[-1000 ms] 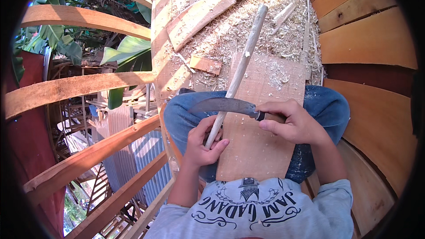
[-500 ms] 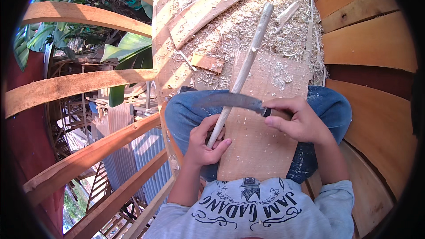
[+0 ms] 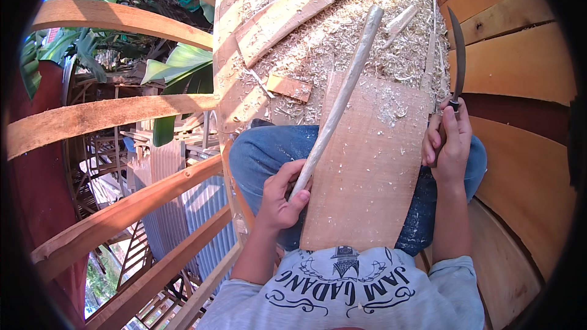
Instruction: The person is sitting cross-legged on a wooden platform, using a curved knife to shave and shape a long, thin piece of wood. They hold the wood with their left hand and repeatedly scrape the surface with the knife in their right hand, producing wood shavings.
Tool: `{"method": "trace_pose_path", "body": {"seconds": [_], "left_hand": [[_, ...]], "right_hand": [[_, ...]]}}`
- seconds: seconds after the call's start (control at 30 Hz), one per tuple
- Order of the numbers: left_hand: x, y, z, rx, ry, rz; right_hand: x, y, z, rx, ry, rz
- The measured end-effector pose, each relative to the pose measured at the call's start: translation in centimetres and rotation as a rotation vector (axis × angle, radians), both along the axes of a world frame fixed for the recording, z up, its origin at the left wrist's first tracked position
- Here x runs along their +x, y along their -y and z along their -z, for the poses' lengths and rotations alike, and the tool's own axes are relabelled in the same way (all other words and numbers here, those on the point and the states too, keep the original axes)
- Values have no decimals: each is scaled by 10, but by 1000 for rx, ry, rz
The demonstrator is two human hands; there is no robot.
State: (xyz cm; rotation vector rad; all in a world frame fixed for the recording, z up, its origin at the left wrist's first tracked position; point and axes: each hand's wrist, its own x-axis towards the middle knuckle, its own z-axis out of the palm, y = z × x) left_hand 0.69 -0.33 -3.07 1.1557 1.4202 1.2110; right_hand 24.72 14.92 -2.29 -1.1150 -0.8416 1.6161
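Observation:
A long, pale, peeled wooden stick slants up and away to the right, its near end gripped in my left hand. Its lower part passes over the left edge of a flat wooden board lying across my lap. Off to the right, above my right knee, my right hand is closed around the handle of a curved knife. The blade points upward and away, apart from the stick. My right fingers cover most of the handle.
Wood shavings cover the planks ahead, with a long curved offcut, a small wood block and a short split piece among them. Plank walling rises close on the right. Wooden rails stand at left.
My right hand has swung the knife off the stick, out to the right, and turned its blade from pointing left to pointing up. My left hand holds the stick in nearly the same place.

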Motion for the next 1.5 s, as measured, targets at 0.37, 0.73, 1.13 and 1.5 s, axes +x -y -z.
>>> {"method": "trace_pose_path", "body": {"seconds": [0.37,0.73,1.13,1.5], "left_hand": [[13,2,-5,49,-240,-82],[11,6,-4,44,-284,-63],[14,-6,-3,48,-368,-82],[15,0,-1,26,-304,-76]], "right_hand": [[-22,18,-14,708,930,-444],[20,-63,0,458,974,129],[-24,-29,21,854,1217,-233],[-22,-2,-4,779,1115,-347]]}}
